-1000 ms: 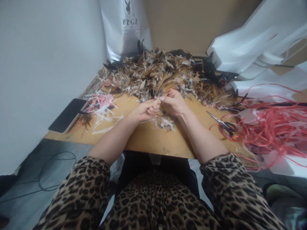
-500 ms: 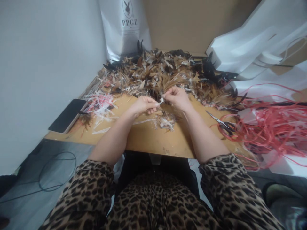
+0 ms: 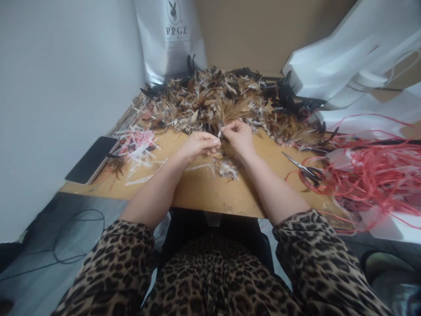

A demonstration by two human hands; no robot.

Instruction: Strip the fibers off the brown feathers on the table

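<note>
A big heap of brown, tan and black feathers covers the back of a wooden table. My left hand and my right hand meet at the heap's front edge. Both are closed in a pinch on a bundle of brown feathers that fans up from my right fingers. A thin pale strip trails from my left fingers toward the table. A small tuft of loose white and brown feathers lies just under my wrists.
Scissors lie right of my right arm, beside a tangle of red string. A dark phone sits at the table's left edge near white and pink strip scraps. A silver bag stands behind the heap; white bags at right.
Both hands have moved away from me, up to the feather heap's edge, and my right hand has lifted the bundle slightly. The pale strip now trails from my left fingers.
</note>
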